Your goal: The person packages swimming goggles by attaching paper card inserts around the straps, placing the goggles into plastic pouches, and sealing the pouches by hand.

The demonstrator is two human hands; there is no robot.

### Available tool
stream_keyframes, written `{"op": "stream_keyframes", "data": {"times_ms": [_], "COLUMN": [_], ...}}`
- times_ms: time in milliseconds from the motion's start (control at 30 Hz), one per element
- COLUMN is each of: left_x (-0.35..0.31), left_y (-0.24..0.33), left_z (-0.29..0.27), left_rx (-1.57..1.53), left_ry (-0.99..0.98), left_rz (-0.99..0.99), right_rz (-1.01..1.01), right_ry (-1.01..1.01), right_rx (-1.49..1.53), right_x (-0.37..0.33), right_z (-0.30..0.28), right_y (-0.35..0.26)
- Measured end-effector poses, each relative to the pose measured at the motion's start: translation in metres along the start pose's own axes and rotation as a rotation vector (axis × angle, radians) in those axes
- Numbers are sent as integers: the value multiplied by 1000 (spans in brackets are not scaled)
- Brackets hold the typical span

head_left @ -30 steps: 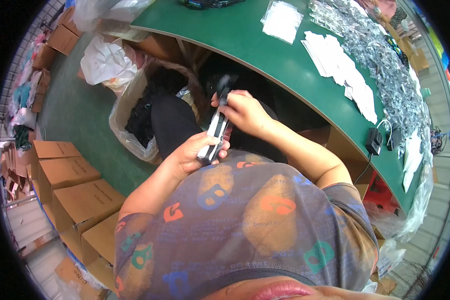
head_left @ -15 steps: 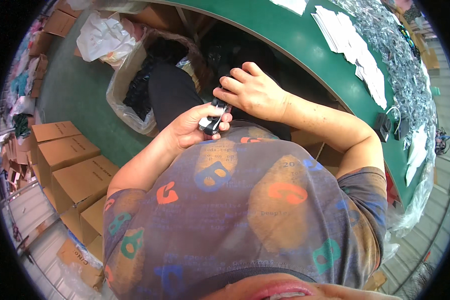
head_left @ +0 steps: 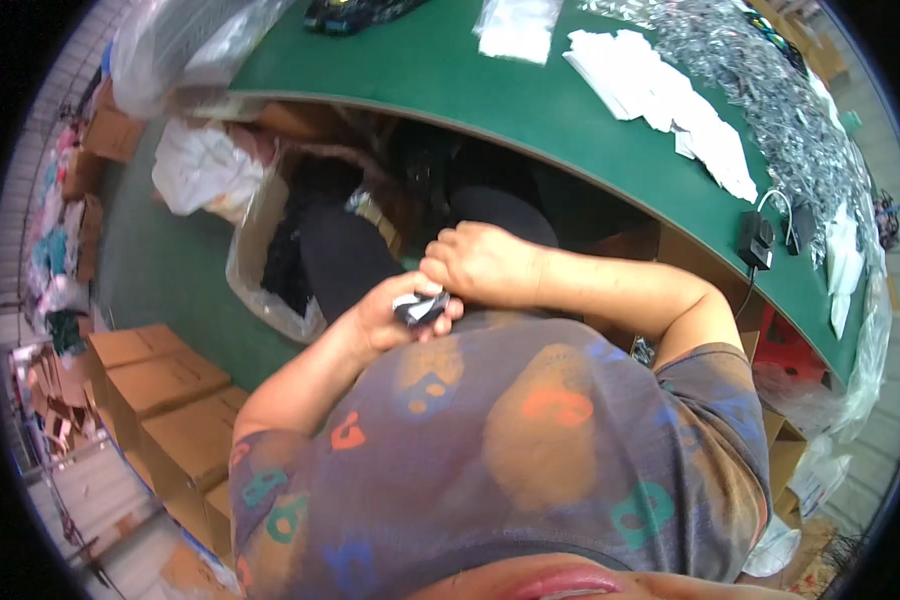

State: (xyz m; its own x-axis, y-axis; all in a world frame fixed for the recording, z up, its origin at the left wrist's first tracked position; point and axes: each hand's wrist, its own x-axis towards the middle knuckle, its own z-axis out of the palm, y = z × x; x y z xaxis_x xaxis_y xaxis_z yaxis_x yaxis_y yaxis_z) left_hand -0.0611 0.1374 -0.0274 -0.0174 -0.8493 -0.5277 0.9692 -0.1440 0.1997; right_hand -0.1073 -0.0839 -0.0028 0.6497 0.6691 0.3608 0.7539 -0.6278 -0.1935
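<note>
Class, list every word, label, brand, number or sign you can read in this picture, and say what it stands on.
Shirt: large red, blue and green letter shapes, not copied out here; smaller print too blurred to read.
Cardboard boxes: faint marks, too blurred to read.
Black-and-white object in the left hand: none readable.
White sheets: none readable.

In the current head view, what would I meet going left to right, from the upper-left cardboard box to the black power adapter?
Cardboard box → white plastic bag → left hand holding a small black-and-white object → right hand → spread white sheets → black power adapter.
</note>
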Motion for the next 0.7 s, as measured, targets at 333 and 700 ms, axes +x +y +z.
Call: {"op": "stream_keyframes", "data": {"times_ms": [333, 700], "left_x": [61, 136], "left_y": [137, 187], "left_z": [52, 100], "left_rx": [1330, 2457], "left_ry": [451, 475], "left_rz": [1212, 1077], "right_rz": [822, 884], "right_ry": [-32, 28], "right_rx": [959, 1086], "right_x": [-79, -88], "right_z": [40, 39], "right_y": [27, 16]}}
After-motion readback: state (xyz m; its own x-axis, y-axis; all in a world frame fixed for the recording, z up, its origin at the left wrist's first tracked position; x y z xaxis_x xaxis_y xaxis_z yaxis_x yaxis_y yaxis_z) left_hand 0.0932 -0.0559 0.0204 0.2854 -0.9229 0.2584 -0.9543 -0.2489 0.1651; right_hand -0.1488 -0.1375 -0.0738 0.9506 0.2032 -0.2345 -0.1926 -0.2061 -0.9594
